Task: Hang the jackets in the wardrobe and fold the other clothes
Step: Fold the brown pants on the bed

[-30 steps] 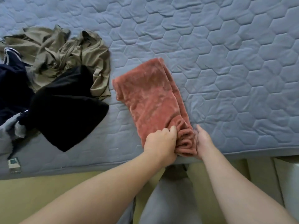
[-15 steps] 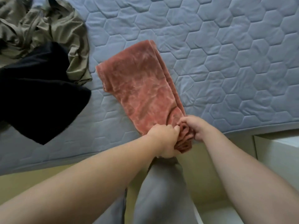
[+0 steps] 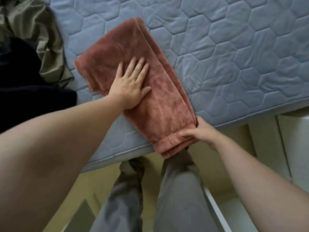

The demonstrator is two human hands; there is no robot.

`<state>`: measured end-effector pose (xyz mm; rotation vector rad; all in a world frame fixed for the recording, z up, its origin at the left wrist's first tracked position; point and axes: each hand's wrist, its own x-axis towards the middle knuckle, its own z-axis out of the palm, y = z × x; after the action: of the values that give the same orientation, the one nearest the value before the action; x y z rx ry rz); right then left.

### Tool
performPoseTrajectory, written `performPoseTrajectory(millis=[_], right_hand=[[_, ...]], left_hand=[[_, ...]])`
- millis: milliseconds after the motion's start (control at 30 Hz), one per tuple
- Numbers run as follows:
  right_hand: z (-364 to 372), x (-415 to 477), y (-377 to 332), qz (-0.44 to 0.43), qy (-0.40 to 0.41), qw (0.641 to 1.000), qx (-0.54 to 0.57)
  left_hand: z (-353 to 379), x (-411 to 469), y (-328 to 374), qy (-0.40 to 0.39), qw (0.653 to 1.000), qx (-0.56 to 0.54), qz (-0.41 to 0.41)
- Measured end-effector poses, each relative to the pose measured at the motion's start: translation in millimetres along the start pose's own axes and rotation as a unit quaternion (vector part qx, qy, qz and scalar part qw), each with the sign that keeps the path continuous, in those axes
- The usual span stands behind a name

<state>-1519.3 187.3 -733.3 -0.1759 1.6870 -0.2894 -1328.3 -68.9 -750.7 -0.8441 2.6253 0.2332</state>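
Rust fleece trousers [image 3: 160,104], folded into a long strip, lie diagonally on a blue mattress [image 3: 234,47]. The cuff end overhangs the near edge at 6 o'clock. The fleece is plush with a soft nap; the mattress is quilted in hexagons. A crumpled olive garment [image 3: 38,30] sits at 10 o'clock and a black garment [image 3: 25,84] at 9, both apart from the trousers. Left hand [image 3: 129,86] lies flat with fingers spread, pressing mid-strip. Right hand [image 3: 200,131] grips the cuff end, fingers curled round it.
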Motion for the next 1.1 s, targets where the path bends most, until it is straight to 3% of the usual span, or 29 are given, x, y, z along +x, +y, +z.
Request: performPoseTrajectory(millis=[100, 200, 367, 533, 567, 633, 733, 867, 1033, 1100], right_hand=[[-14.9, 12.2, 4.9, 0.005, -0.027, 0.998, 0.063], [-16.5, 17.4, 9.7, 0.013, -0.033, 0.993, 0.111], [-2.2, 12.0, 32.4, -0.030, 0.035, 0.985, 0.166], [50.9, -10.6, 57.2, -0.003, 0.184, 0.895, 0.406], [60.5, -16.6, 55.7, -0.007, 0.216, 0.896, 0.387], [70.8, -26.4, 51.0, -0.049, 0.323, 0.914, 0.241], [65.6, -32.3, 33.9, -0.173, 0.440, 0.881, -0.013], [50.4, -21.2, -11.4, -0.206, 0.387, 0.882, -0.169], [35.1, 9.8, -46.3, -0.182, 0.338, 0.909, -0.160], [31.3, 17.7, -48.7, -0.180, 0.313, 0.924, -0.126]], left_hand=[[19.2, 1.1, 31.5, 0.035, 0.999, 0.001, -0.014], [38.1, -7.9, 78.9, 0.054, 0.997, -0.027, 0.040], [62.0, -20.9, 137.6, 0.046, 0.996, -0.033, 0.071], [55.3, -20.2, 139.9, 0.031, 0.997, -0.035, 0.063], [50.4, -19.6, 137.2, 0.036, 0.996, -0.048, 0.063], [31.7, -10.2, 124.0, 0.069, 0.992, -0.077, 0.069], [-9.2, 27.1, 86.6, 0.116, 0.990, -0.034, 0.079], [-67.9, 82.5, 28.1, 0.058, 0.993, 0.078, 0.074], [-114.8, 118.1, 7.0, -0.064, 0.957, 0.271, 0.085], [-123.2, 130.9, 4.5, -0.110, 0.954, 0.274, 0.058]])
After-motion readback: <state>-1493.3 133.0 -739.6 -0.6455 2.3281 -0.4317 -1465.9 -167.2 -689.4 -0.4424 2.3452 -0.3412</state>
